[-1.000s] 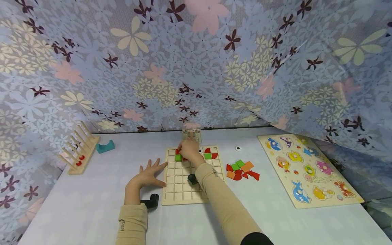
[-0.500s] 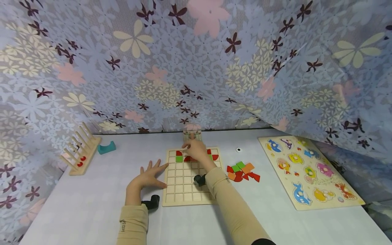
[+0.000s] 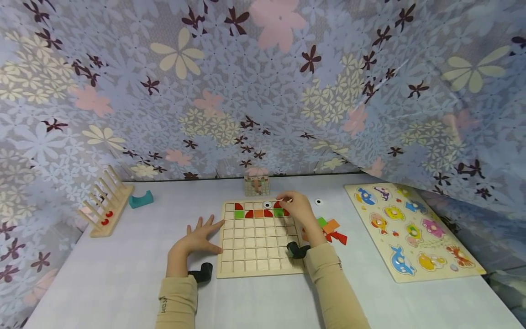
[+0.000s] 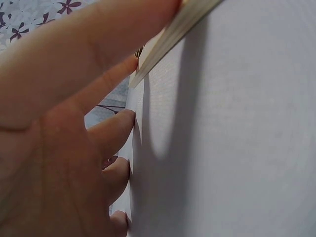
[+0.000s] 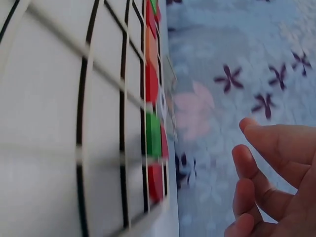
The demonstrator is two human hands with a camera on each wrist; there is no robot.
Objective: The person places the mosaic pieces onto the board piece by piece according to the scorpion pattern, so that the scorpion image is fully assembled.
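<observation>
A wooden grid board (image 3: pixel 249 242) lies on the table with coloured pieces along its two far rows. Among them are a green square (image 3: pixel 239 214), an orange square (image 3: pixel 258 213), several red quarter-round pieces and a white eye disc (image 3: pixel 267 205). My left hand (image 3: pixel 196 240) is spread beside the board, thumb and forefinger at its left edge. My right hand (image 3: pixel 300 212) hovers over the board's far right corner, overlapping the red pieces there. In the right wrist view its fingers (image 5: pixel 254 165) are loosely bent with nothing between them and the thumb.
A small pattern card (image 3: pixel 257 185) stands behind the board. Loose coloured pieces (image 3: pixel 331 226) and another eye disc (image 3: pixel 318 202) lie to the right. Further right is an animal puzzle (image 3: pixel 407 228); at left are a pegged rack (image 3: pixel 117 205) and a teal holder (image 3: pixel 141 199).
My right hand has moved from the board's far left part, near the card, to its far right corner, uncovering the middle pieces. My left hand stays at the left edge.
</observation>
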